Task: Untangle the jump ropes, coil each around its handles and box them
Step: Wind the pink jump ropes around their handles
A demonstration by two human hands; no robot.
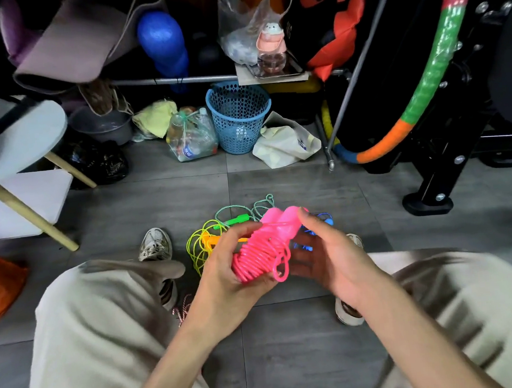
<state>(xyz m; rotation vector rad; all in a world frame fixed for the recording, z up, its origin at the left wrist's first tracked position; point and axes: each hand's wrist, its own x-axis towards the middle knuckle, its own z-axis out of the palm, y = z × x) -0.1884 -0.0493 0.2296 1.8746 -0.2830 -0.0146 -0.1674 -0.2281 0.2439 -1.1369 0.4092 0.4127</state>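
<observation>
Pink jump rope (261, 253), coiled round its paired handles and held above the floor (278, 179) between the knees, left hand (224, 276) gripping the bundle so turns stay put, right hand (330, 255) fingers curled round the loose end loop, likely for tucking.

blue basket (238, 115), striped hoop (432, 69), grey basin (102, 126)
</observation>
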